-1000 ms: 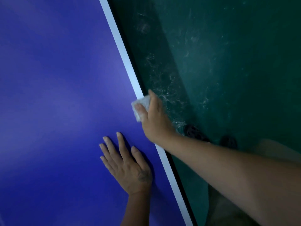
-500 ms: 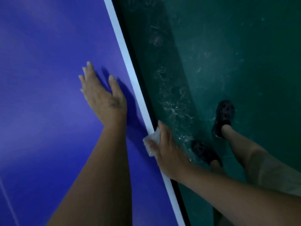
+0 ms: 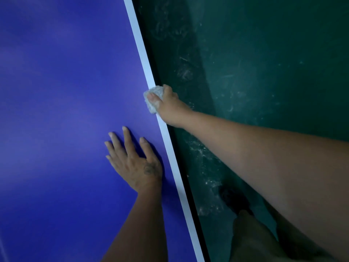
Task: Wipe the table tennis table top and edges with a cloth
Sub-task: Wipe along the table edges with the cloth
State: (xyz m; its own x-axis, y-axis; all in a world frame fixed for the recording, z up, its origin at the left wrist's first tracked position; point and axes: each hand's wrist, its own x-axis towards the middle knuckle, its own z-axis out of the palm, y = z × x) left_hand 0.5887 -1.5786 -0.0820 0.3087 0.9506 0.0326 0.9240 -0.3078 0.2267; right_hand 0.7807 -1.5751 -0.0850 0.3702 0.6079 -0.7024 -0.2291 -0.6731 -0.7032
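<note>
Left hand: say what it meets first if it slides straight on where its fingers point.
Nothing, seemingly: left hand faces only bare blue table top, passing just left of the cloth.

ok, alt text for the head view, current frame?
The right hand grips a white cloth against the white edge of a blue table. The left hand rests flat on the top nearby, with a dark green floor beyond.

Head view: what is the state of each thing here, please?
Cloth: bunched, on the table edge.
Right hand: grips the cloth.
Left hand: flat on the table, fingers spread.
Floor: green, pale scuff marks.
</note>
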